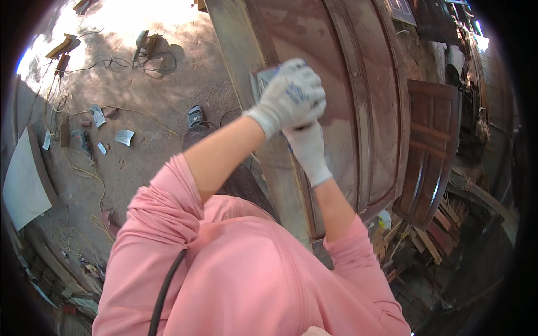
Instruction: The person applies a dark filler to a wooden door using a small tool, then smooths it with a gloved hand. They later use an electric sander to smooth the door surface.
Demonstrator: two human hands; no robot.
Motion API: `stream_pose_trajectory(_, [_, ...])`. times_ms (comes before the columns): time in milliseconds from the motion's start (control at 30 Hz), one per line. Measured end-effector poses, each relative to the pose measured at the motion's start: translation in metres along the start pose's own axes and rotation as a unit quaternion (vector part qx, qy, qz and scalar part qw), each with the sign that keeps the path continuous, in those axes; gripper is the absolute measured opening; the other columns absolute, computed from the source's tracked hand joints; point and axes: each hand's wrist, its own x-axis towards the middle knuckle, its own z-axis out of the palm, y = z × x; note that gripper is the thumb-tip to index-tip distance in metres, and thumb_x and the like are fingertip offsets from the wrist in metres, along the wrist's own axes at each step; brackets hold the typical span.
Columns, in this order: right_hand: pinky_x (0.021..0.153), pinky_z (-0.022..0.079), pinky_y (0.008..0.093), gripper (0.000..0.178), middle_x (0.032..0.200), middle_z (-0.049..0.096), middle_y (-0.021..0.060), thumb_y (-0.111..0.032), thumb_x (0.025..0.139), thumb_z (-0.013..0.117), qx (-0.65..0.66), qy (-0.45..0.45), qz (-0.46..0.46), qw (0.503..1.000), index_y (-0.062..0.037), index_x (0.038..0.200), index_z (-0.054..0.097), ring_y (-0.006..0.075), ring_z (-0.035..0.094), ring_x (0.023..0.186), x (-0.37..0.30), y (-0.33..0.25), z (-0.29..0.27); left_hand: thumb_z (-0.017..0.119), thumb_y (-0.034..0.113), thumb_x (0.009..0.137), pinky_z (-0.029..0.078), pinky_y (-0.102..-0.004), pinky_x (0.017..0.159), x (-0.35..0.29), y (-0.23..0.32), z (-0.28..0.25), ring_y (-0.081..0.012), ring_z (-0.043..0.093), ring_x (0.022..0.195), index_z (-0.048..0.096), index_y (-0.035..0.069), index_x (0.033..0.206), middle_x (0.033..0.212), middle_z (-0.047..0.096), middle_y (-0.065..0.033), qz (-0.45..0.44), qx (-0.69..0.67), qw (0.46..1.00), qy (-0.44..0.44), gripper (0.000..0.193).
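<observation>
Both of my hands wear white knit gloves and are close together over a large brown panelled door (316, 61) lying in front of me. My left hand (292, 92) is uppermost, with blue marking on its back and its fingers curled down. Beside its knuckles, on the door's pale bare edge strip (238, 42), shows a flat grey-blue piece (262, 80), mostly covered by the glove. Just below and partly behind the left hand, my right hand (308, 148) is closed too. What its fingers grip is hidden.
A brown panelled door (428, 151) leans at right above scrap wood strips (428, 243). On the dirt floor at left lie a corded power tool (144, 47), another hand tool (84, 144), paper sheets (124, 136) and loose yellow cords. A pale board (25, 182) stands far left.
</observation>
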Motion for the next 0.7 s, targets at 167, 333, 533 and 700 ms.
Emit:
stream_pose_trajectory(167, [0.085,0.056,0.0411,0.047,0.113,0.074,0.0165,-0.02,0.083,0.084,-0.084,0.014,0.014,0.996,-0.0007,0.122,0.067,0.0306,0.072,0.104,-0.067,0.043,-0.013,0.068,0.03,0.083,0.042,-0.0447,0.11,-0.034,0.06,0.019,-0.0201,0.064,0.099,0.069,0.016,0.075,0.086,0.066,-0.0015,0.012,-0.079,0.996,-0.025,0.016])
stream_pose_trajectory(333, [0.083,0.056,0.0423,0.048,0.113,0.074,0.0184,-0.022,0.083,0.084,-0.088,0.038,0.013,0.995,-0.0002,0.121,0.066,0.0333,0.072,0.103,-0.043,0.025,-0.005,0.067,0.03,0.083,0.042,-0.045,0.11,-0.019,0.033,0.013,-0.0201,0.065,0.099,0.069,0.015,0.076,0.086,0.067,-0.0013,0.011,-0.076,0.997,-0.021,0.016])
stream_pose_trajectory(533, [0.081,0.056,0.0423,0.043,0.103,0.077,0.0189,-0.023,0.083,0.083,-0.073,0.013,-0.001,0.997,0.0018,0.115,0.068,0.0342,0.074,0.099,0.049,-0.045,0.012,0.066,0.029,0.083,0.042,-0.0444,0.11,0.029,-0.056,-0.017,-0.0188,0.066,0.099,0.072,0.016,0.078,0.09,0.07,-0.0005,0.003,-0.031,1.0,-0.003,0.015])
stream_pose_trajectory(700, [0.083,0.056,0.0418,0.041,0.104,0.077,0.0189,-0.023,0.084,0.08,-0.08,0.02,-0.026,0.996,0.0006,0.115,0.068,0.0344,0.074,0.101,0.129,-0.108,0.032,0.066,0.029,0.086,0.043,-0.0433,0.112,0.073,-0.137,-0.042,-0.0204,0.067,0.1,0.075,0.016,0.082,0.091,0.071,-0.0019,-0.01,0.021,0.999,0.027,0.016])
